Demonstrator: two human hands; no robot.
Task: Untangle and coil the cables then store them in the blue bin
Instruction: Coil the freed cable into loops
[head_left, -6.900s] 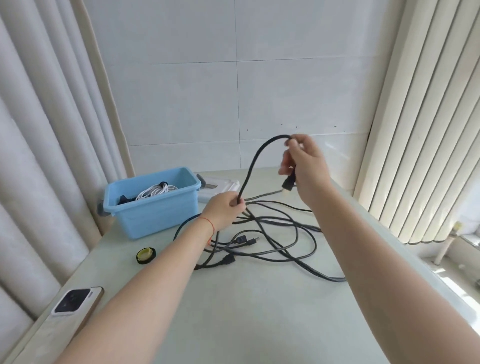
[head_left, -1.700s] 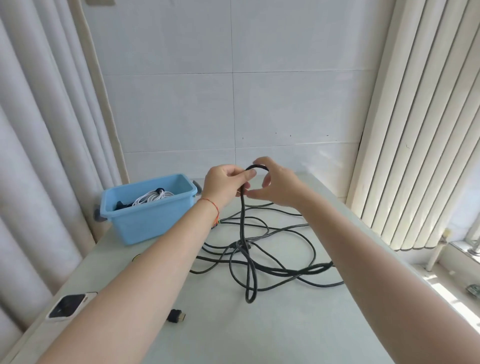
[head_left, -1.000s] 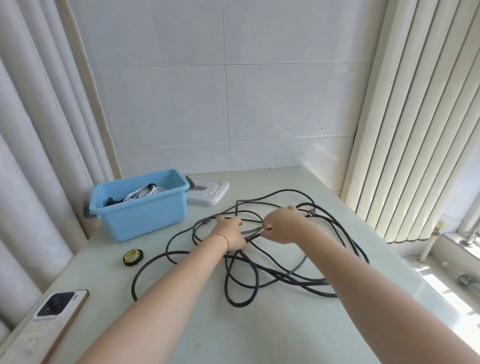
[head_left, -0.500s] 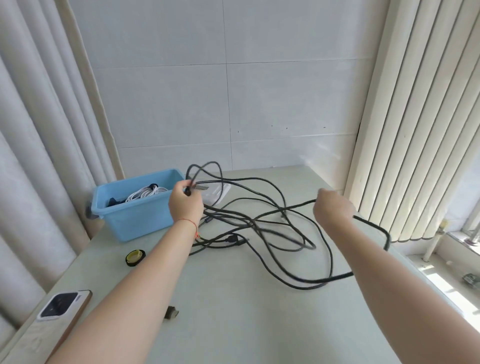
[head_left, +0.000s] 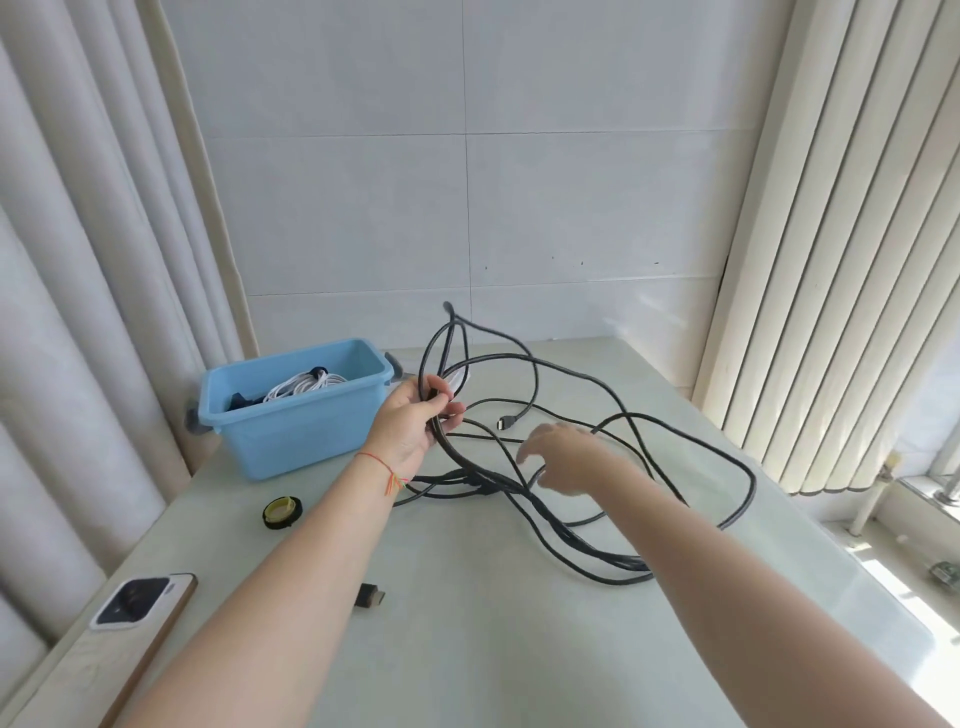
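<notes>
**Left hand grips the black strands, right hand hovers open over the tangle**

We see the left hand (head_left: 415, 415) raised above the pale surface (head_left: 467, 649), fingers and thumb curled round several strands of the black cables (head_left: 519, 488). Loops rise above that fist and arch over toward the wall, while more strands drop from it to the surface. A thin red string bracelet (head_left: 387, 470) circles the left wrist.

The right hand (head_left: 566, 457) sits just to the right, fingers spread and relaxed, holding nothing, poised right over the knot of strands. Whether its fingertips touch a strand, we cannot tell.

The tangle sprawls across the middle and right of the surface, with one wide loop (head_left: 748, 493) swinging far out toward the vertical blinds (head_left: 831, 234). One connector end (head_left: 504, 422) hangs between the two hands. Another black connector (head_left: 370, 609) lies on the surface just beside the left forearm.

The blue bin (head_left: 291, 431) stands at the back left, next to the curtain (head_left: 78, 312), with a white coiled cable (head_left: 306, 385) already inside along with something dark. In front of the bin lies a small black and yellow roll (head_left: 282, 512), and a phone (head_left: 136, 600) rests camera side up at the near left corner.
</notes>
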